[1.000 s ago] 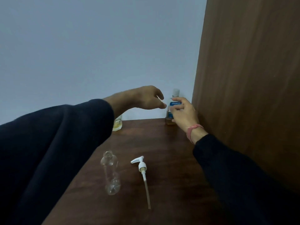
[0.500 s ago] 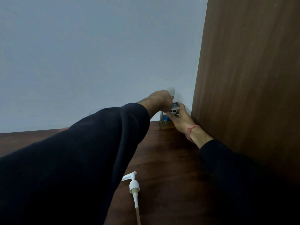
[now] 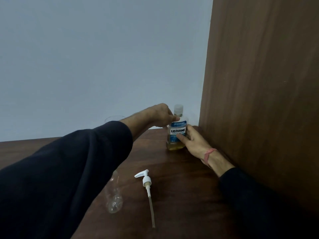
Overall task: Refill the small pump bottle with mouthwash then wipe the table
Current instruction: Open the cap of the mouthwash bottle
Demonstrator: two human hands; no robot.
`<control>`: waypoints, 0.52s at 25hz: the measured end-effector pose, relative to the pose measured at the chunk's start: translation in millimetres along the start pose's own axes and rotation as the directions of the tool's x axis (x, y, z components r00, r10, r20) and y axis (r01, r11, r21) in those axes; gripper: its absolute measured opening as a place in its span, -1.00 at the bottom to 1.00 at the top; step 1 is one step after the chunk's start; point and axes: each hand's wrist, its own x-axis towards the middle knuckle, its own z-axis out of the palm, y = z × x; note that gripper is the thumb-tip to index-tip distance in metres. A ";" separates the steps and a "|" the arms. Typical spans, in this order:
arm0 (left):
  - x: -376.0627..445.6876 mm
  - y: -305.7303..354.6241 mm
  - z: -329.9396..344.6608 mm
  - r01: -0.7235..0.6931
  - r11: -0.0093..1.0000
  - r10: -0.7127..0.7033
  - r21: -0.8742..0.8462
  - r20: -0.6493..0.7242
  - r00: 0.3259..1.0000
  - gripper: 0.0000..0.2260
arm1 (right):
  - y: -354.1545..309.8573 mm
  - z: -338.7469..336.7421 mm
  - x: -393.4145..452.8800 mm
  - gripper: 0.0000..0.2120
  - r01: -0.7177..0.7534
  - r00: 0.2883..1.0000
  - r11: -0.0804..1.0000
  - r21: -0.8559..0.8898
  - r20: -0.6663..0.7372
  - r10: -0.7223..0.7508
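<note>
1. Mouthwash bottle (image 3: 177, 131) stands upright at the table's (image 3: 181, 195) far corner, long axis vertical.
2. Right hand (image 3: 193, 144) wraps its body.
3. Left hand (image 3: 160, 114) apparently pinches the shoulder beneath the cap (image 3: 178, 109).

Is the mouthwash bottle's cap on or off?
On: the clear cap sits atop the mouthwash bottle, which stands upright.

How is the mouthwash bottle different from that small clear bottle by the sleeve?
The mouthwash bottle stands upright with its cap on; the small bottle lies on its side, open, its pump lying beside it. The mouthwash bottle has a blue label and yellowish liquid; the small bottle is bare and looks empty. Both hands, left hand and right hand, grip the mouthwash bottle; nothing holds the small one. Both bottles are clear.
</note>
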 end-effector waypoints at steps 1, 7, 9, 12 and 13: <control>-13.5 -0.2 -0.4 -0.007 1.000 0.007 -0.002 0.005 1.000 -0.58 | -0.5 1.3 -11.5 -0.60 0.003 1.000 1.000 0.002 0.022 -0.004; -125.3 1.6 -2.6 -0.085 0.996 0.086 -0.006 0.056 0.995 -0.58 | -15.6 7.2 -100.8 -0.49 0.021 0.991 1.000 -0.006 0.134 -0.020; -147.8 1.0 3.7 -0.112 0.993 0.113 -0.028 0.037 0.993 -0.58 | -27.1 13.6 -123.1 -0.33 0.049 0.990 0.998 0.050 0.127 -0.055; -173.7 7.8 9.4 -0.166 0.986 0.166 0.009 -0.020 0.986 -0.59 | -33.8 38.5 -140.2 -0.23 0.132 0.991 0.967 0.216 -0.064 -0.121; -178.5 9.5 9.6 -0.178 0.984 0.178 0.017 -0.022 0.984 -0.60 | -34.6 45.2 -142.0 -0.27 0.149 0.985 0.956 0.251 -0.118 -0.123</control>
